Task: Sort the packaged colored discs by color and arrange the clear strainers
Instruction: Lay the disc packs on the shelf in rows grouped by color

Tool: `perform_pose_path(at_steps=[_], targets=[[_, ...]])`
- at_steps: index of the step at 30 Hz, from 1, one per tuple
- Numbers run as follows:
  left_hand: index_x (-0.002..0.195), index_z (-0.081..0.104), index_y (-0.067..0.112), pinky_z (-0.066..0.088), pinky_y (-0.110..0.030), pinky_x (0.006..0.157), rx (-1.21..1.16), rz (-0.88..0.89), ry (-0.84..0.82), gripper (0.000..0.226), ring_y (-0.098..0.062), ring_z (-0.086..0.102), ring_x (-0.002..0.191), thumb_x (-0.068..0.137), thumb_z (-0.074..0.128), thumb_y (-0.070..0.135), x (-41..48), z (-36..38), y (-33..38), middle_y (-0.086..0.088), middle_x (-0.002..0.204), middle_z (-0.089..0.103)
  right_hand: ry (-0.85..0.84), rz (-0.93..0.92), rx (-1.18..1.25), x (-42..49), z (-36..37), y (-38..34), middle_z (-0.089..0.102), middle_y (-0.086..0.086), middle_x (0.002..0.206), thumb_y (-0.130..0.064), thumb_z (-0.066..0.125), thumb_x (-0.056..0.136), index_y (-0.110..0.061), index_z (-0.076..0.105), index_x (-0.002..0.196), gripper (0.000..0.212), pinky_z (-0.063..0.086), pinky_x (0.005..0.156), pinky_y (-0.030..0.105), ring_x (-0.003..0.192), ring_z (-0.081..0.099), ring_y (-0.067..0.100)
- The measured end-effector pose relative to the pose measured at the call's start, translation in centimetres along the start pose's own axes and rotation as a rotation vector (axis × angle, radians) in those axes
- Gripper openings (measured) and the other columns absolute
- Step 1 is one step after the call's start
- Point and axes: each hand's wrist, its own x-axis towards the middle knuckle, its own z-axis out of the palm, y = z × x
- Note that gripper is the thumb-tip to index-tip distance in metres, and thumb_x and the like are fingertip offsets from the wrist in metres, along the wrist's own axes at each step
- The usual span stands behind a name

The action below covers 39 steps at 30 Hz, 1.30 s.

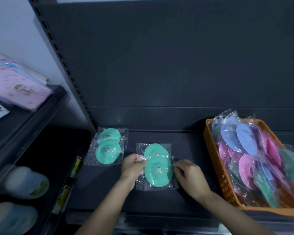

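The left hand [133, 164] pinched the left edge of a green disc packet [158, 173] lying on the dark shelf [185, 141], overlapping a second green packet [155, 149] behind it. The right hand [187, 173] curled at its right edge, seemingly pinching the wrapper, near the orange basket [210, 143] of mixed packets

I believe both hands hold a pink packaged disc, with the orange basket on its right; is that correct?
No: the head view shows the packaged disc held by the left hand and right hand is green, not pink. The orange basket is on its right.
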Motion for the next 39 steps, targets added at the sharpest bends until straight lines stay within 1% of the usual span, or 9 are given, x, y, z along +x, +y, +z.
perform_pose_path(at_steps=[3, 6, 11, 14, 19, 23, 29, 35, 39], targets=[[0.085, 0.066, 0.004, 0.059, -0.036, 0.072, -0.035, 0.009, -0.002, 0.004, -0.021, 0.068, 0.079, 0.083, 0.064, 0.0, -0.1, -1.6, 0.2, -0.01, 0.087, 0.072, 0.027, -0.032, 0.012, 0.4, 0.5, -0.9, 0.066, -0.001, 0.097, -0.008, 0.061, 0.086, -0.014, 0.071, 0.099, 0.017, 0.046, 0.076, 0.015, 0.086, 0.062, 0.012], [0.087, 0.066, 0.005, 0.057, -0.039, 0.077, -0.023, 0.053, -0.014, 0.004, -0.021, 0.068, 0.082, 0.084, 0.064, 0.001, -0.1, -3.9, 0.3, -0.007, 0.087, 0.073, -0.006, 0.029, 0.12, 1.3, 1.5, -2.6, 0.063, -0.001, 0.106, -0.017, 0.059, 0.089, -0.02, 0.057, 0.125, 0.036, 0.043, 0.077, 0.014, 0.091, 0.06, 0.011], [0.086, 0.066, 0.02, 0.052, -0.015, 0.056, -0.018, 0.114, -0.043, 0.019, -0.006, 0.07, 0.074, 0.084, 0.066, 0.001, -0.3, -8.9, -0.2, 0.009, 0.079, 0.074, -0.139, 0.196, 0.298, 2.9, 3.6, -5.2, 0.058, -0.003, 0.119, -0.026, 0.06, 0.09, -0.02, 0.035, 0.143, 0.059, 0.037, 0.066, -0.003, 0.09, 0.058, 0.003], [0.088, 0.067, 0.02, 0.049, -0.011, 0.053, 0.004, 0.117, 0.0, 0.021, -0.002, 0.069, 0.071, 0.084, 0.064, -0.001, -0.2, -12.0, -1.0, 0.013, 0.08, 0.074, -0.201, 0.173, 0.263, 3.3, 4.8, -6.2, 0.059, 0.0, 0.125, -0.027, 0.059, 0.09, -0.02, 0.037, 0.143, 0.058, 0.037, 0.08, 0.005, 0.099, 0.06, 0.006], [0.083, 0.067, 0.012, 0.05, -0.019, 0.053, 0.042, 0.065, 0.097, 0.017, -0.013, 0.067, 0.069, 0.082, 0.064, -0.005, 0.8, -15.8, -2.3, 0.003, 0.072, 0.072, -0.212, 0.08, 0.131, 3.9, 6.1, -7.4, 0.058, 0.005, 0.132, -0.021, 0.055, 0.092, -0.013, 0.049, 0.136, 0.045, 0.039, 0.096, 0.018, 0.119, 0.055, 0.017], [0.083, 0.063, 0.014, 0.048, -0.024, 0.059, 0.12, 0.019, 0.164, 0.017, -0.018, 0.062, 0.075, 0.078, 0.068, -0.002, 1.5, -16.4, -2.8, -0.002, 0.081, 0.065, -0.217, 0.041, 0.096, 4.5, 6.5, -8.2, 0.059, 0.007, 0.13, -0.015, 0.051, 0.093, -0.011, 0.052, 0.132, 0.039, 0.039, 0.096, 0.021, 0.119, 0.055, 0.021], [0.081, 0.063, 0.008, 0.046, -0.029, 0.07, 0.391, 0.149, 0.246, 0.007, -0.021, 0.06, 0.078, 0.078, 0.068, 0.005, 2.4, -16.6, -3.0, -0.001, 0.076, 0.063, -0.22, 0.06, 0.089, 5.3, 7.1, -8.8, 0.059, 0.006, 0.129, -0.013, 0.05, 0.094, -0.01, 0.053, 0.132, 0.039, 0.037, 0.094, 0.018, 0.119, 0.055, 0.02], [0.128, 0.051, 0.001, 0.044, -0.032, 0.094, 0.554, 0.234, 0.321, 0.052, -0.03, 0.055, 0.113, 0.081, 0.069, 0.016, 4.4, -17.1, -2.2, -0.017, 0.123, 0.057, -0.196, 0.149, 0.167, 7.3, 8.0, -10.1, 0.069, 0.011, 0.11, -0.011, 0.05, 0.093, -0.005, 0.062, 0.116, 0.027, 0.041, 0.081, 0.019, 0.103, 0.061, 0.024], [0.126, 0.052, 0.003, 0.043, -0.024, 0.081, 0.551, 0.194, 0.284, 0.045, -0.025, 0.06, 0.102, 0.085, 0.067, 0.016, 5.4, -16.9, -1.9, -0.012, 0.116, 0.063, -0.194, 0.269, 0.264, 9.4, 8.8, -10.7, 0.069, 0.006, 0.103, -0.013, 0.051, 0.091, -0.006, 0.065, 0.113, 0.026, 0.048, 0.083, 0.026, 0.095, 0.064, 0.025]])
